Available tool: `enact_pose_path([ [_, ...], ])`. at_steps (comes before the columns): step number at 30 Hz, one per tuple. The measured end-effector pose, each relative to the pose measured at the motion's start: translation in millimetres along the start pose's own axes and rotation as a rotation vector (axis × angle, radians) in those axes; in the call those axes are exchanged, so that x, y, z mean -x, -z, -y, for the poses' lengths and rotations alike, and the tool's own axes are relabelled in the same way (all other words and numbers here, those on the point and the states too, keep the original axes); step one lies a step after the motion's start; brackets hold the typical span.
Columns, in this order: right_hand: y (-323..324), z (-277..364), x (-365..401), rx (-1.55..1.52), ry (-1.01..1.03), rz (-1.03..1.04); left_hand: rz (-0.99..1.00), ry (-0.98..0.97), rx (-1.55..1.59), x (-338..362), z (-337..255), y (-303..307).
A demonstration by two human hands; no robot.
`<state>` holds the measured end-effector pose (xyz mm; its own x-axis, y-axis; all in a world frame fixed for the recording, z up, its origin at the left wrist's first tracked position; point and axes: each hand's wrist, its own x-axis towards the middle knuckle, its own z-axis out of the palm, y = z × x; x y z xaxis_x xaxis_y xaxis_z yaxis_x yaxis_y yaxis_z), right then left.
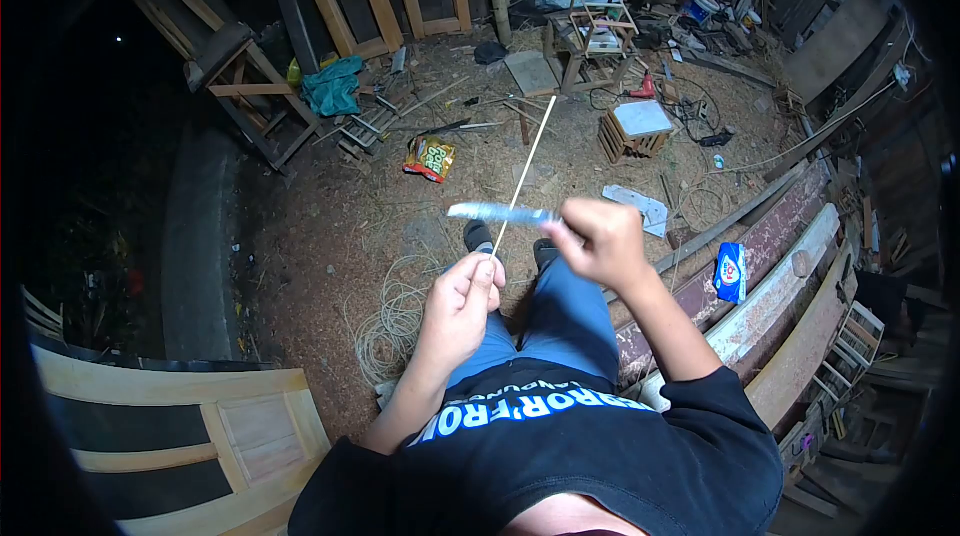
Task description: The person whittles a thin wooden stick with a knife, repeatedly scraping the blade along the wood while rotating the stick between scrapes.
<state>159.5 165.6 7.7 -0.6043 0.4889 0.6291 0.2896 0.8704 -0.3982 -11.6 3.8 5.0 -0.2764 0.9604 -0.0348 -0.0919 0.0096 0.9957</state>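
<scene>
The flat silvery blade [497,213] is blurred, so its edge cannot be made out, and its handle is buried in the closed right hand [598,236]. The lower end of the thin pale stick [527,164] is hidden inside the left hand [462,298]. The print on the blue-and-white packet [731,271] is too small to read.
</scene>
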Motion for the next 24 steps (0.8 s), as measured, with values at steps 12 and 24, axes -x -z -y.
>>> enact_pose_path([
  [12, -3, 11, 1, -0.107, 0.086, 0.019, 0.071, 0.022, 0.005, 8, -3, 4],
  [24, 1, -40, -1, 0.051, -0.128, -0.082, 0.059, 0.040, -0.060, 14, 9, 12],
])
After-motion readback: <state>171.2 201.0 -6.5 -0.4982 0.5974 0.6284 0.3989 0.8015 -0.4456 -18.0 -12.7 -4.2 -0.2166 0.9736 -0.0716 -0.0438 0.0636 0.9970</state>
